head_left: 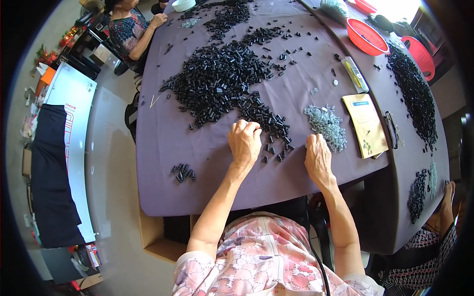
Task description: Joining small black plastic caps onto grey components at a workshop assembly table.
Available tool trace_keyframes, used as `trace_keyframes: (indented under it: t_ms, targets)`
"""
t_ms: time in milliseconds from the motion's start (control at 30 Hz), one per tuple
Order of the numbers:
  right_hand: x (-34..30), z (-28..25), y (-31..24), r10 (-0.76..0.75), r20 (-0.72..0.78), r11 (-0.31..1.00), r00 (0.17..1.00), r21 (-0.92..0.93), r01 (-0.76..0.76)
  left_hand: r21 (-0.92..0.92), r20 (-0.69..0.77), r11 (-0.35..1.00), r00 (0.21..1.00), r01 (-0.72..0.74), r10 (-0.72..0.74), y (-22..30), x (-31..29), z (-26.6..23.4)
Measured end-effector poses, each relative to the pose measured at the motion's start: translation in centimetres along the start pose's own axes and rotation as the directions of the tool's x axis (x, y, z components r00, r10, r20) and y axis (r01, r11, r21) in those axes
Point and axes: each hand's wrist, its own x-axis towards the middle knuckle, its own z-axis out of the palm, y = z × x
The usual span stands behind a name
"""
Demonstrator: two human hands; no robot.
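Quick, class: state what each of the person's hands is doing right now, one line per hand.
Left hand: fingers curled at the edge of the black parts pile; any hold cannot be told.
Right hand: fingers bent beside the grey parts heap; any hold cannot be told.

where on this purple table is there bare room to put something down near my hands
Bare cloth lies left of your left hand, between the small cluster of black parts and the table's near edge. Crowded: the big black pile ahead, and the grey pile and yellow booklet by your right hand.
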Motion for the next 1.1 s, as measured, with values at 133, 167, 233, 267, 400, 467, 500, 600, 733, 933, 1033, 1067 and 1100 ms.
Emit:
trace_keyframes:
  t_ms: [133, 167, 233, 267, 400, 467, 500, 600, 733, 933, 1033, 1067, 1100]
  targets:
    - [-0.2, -0.2, 0.4, -0.031, -0.013, 0.999, 0.999, 0.045, 0.032, -0.083, 0.014, 0.997, 1.000, 0.008, -0.007, -0.4, -1.3, -0.6]
    - [-0.2, -0.4, 0.4, -0.043, -0.009, 0.997, 0.999, 0.069, 0.044, -0.081, 0.017, 0.997, 1.000, 0.008, -0.006, -0.5, -1.8, -0.9]
    - [-0.3, -0.3, 0.6, -0.068, -0.019, 0.991, 0.998, 0.116, 0.069, -0.169, 0.041, 0.985, 0.999, -0.027, 0.035, -0.1, -2.3, -1.9]
    - [-0.3, -0.5, 0.7, -0.050, -0.007, 0.989, 0.999, 0.139, 0.051, -0.181, 0.082, 0.983, 0.997, 0.018, -0.003, 0.1, -2.5, -2.5]
    - [-0.8, -0.9, 0.7, 0.012, 0.016, 0.983, 1.000, 0.181, -0.015, -0.200, -0.066, 0.979, 0.997, 0.037, -0.051, -1.3, -3.3, -4.1]
    - [-0.8, -1.2, 0.4, 0.053, 0.030, 0.983, 0.998, 0.177, -0.058, -0.182, -0.049, 0.981, 0.995, 0.072, -0.082, -2.3, -3.9, -4.4]
    - [-0.8, -1.2, 0.2, 0.052, 0.030, 0.982, 0.998, 0.178, -0.057, -0.181, -0.049, 0.981, 0.995, 0.072, -0.082, -2.3, -3.9, -4.5]
    - [-0.8, -1.2, 0.0, 0.056, 0.048, 0.985, 0.997, 0.160, -0.063, -0.096, 0.008, 0.995, 1.000, -0.017, 0.018, -1.6, -3.5, -4.8]
    - [-1.2, -0.6, 0.0, 0.007, 0.002, 0.995, 1.000, 0.100, -0.007, 0.046, 0.096, 0.996, 0.992, 0.077, -0.081, -0.9, -2.9, -4.5]
    - [-1.5, -1.2, -0.1, -0.002, 0.041, 0.990, 0.999, 0.142, -0.004, -0.022, 0.094, 0.999, 0.995, 0.025, -0.023, -2.7, -4.8, -5.1]
    - [-0.9, -2.6, 0.2, 0.011, 0.162, 0.975, 0.987, 0.215, -0.046, -0.017, 0.096, 1.000, 0.995, 0.005, -0.003, -3.0, -4.9, -5.1]
    - [-0.7, -3.0, 0.2, 0.007, 0.223, 0.968, 0.975, 0.243, -0.063, -0.015, 0.093, 1.000, 0.996, 0.008, -0.006, -2.9, -4.9, -5.3]
    - [-0.6, -3.1, 0.3, 0.003, 0.233, 0.966, 0.972, 0.250, -0.063, 0.008, 0.112, 1.000, 0.994, 0.005, -0.006, -2.7, -4.6, -5.5]
